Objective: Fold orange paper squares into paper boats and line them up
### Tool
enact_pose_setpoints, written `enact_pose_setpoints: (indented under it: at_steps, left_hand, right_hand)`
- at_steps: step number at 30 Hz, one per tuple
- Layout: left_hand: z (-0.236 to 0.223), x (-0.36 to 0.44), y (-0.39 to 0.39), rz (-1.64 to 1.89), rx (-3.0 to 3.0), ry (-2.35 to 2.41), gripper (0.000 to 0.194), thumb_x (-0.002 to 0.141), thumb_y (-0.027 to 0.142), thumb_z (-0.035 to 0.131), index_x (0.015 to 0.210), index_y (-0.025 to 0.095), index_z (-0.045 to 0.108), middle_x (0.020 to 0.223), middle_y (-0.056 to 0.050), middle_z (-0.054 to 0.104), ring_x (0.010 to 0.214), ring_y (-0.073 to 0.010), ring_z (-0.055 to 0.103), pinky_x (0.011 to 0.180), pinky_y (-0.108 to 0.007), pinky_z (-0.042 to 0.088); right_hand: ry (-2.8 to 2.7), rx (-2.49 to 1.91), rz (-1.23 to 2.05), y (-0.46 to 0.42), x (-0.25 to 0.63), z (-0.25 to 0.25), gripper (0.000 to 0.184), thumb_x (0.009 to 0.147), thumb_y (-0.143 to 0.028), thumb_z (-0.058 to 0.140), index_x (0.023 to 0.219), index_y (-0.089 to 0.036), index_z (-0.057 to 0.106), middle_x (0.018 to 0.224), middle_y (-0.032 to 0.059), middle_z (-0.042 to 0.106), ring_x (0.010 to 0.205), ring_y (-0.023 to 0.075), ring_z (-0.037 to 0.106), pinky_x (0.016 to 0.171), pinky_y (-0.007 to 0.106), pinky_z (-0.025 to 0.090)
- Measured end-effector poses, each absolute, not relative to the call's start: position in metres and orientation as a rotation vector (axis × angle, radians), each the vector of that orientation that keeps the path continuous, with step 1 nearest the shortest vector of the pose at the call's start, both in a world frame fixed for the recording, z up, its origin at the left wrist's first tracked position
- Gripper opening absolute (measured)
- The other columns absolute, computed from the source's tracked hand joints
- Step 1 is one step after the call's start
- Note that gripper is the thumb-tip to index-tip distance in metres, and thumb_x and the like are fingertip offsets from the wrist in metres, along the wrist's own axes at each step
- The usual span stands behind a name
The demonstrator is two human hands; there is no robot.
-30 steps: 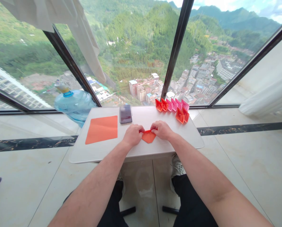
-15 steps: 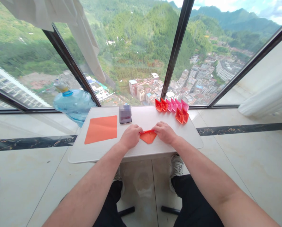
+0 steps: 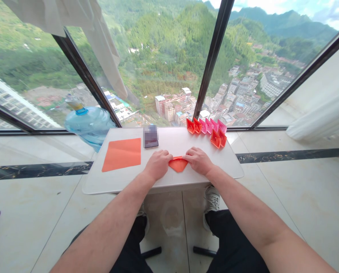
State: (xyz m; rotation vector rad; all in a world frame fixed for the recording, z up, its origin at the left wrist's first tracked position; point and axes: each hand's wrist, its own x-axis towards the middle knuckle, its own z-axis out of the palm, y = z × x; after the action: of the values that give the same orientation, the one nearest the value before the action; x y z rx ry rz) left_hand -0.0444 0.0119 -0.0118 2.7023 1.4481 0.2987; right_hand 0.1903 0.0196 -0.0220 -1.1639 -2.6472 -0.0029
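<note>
A small orange paper (image 3: pixel 178 164), folded into a downward-pointing triangle, lies near the front middle of the white table (image 3: pixel 123 182). My left hand (image 3: pixel 158 164) pinches its left corner with curled fingers. My right hand (image 3: pixel 197 160) presses and pinches its right corner. A flat orange paper sheet (image 3: pixel 122 154) lies on the table's left part. A row of folded orange and pink paper pieces (image 3: pixel 209 131) stands at the table's back right.
A dark phone (image 3: pixel 151 137) lies at the table's back middle. A blue water jug (image 3: pixel 89 125) lies on the floor behind the table's left corner. Tall windows close off the far side. My knees and white shoes are under the table.
My hands have drawn slightly closer over the folded paper, flattening it against the table. Nothing else on the table has moved.
</note>
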Motion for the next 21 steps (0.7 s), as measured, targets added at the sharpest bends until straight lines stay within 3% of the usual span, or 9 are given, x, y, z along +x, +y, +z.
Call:
enact_pose_setpoints:
  at_steps: [10,13,15,17,19,21]
  left_hand:
    - [-0.001,-0.037,-0.004,0.14,2.805,1.516,0.027,0.086,0.006,0.045,0.084,0.018,0.069,0.088,-0.011,0.066,0.089,-0.0259,0.06,0.076,-0.04,0.041]
    - [-0.001,-0.032,-0.013,0.151,2.793,1.589,0.024,0.09,0.015,0.046,0.086,0.016,0.07,0.089,-0.012,0.066,0.089,-0.0273,0.06,0.076,-0.041,0.042]
    - [-0.001,-0.028,-0.019,0.182,2.762,1.648,0.026,0.093,0.027,0.048,0.094,0.016,0.071,0.091,-0.013,0.066,0.092,-0.0291,0.06,0.077,-0.043,0.042]
    - [-0.002,-0.024,-0.023,0.217,2.735,1.686,0.033,0.093,0.034,0.051,0.114,0.016,0.069,0.096,-0.013,0.066,0.095,-0.0302,0.06,0.08,-0.043,0.042]
    - [-0.002,-0.022,-0.025,0.231,2.719,1.711,0.042,0.093,0.034,0.051,0.131,0.02,0.062,0.1,-0.012,0.066,0.097,-0.0304,0.059,0.08,-0.043,0.041]
    - [-0.001,-0.02,-0.026,0.218,2.708,1.725,0.042,0.094,0.033,0.05,0.134,0.025,0.06,0.101,-0.012,0.065,0.098,-0.0303,0.059,0.08,-0.043,0.04]
  right_hand:
    - [-2.682,-1.205,-0.168,0.009,0.199,-0.022,0.025,0.097,-0.016,0.049,0.105,-0.019,0.072,0.097,0.0089,0.069,0.091,0.0218,0.052,0.082,0.035,0.033]
    - [-2.674,-1.236,-0.187,0.006,0.198,-0.023,0.023,0.097,-0.016,0.05,0.101,-0.018,0.073,0.095,0.0089,0.069,0.09,0.0219,0.052,0.079,0.034,0.033]
    - [-2.679,-1.264,-0.191,0.004,0.196,-0.023,0.022,0.096,-0.016,0.051,0.097,-0.018,0.073,0.092,0.0089,0.068,0.09,0.022,0.051,0.078,0.034,0.034]
    - [-2.685,-1.294,-0.191,0.003,0.194,-0.022,0.021,0.096,-0.016,0.051,0.095,-0.018,0.073,0.091,0.0089,0.067,0.089,0.0223,0.051,0.077,0.034,0.034]
    - [-2.681,-1.311,-0.187,0.003,0.193,-0.021,0.023,0.096,-0.016,0.05,0.102,-0.018,0.072,0.091,0.0092,0.067,0.09,0.0228,0.05,0.078,0.034,0.034]
    - [-2.67,-1.313,-0.182,0.004,0.194,-0.021,0.03,0.097,-0.015,0.048,0.117,-0.02,0.069,0.094,0.0095,0.067,0.093,0.0234,0.049,0.079,0.035,0.034]
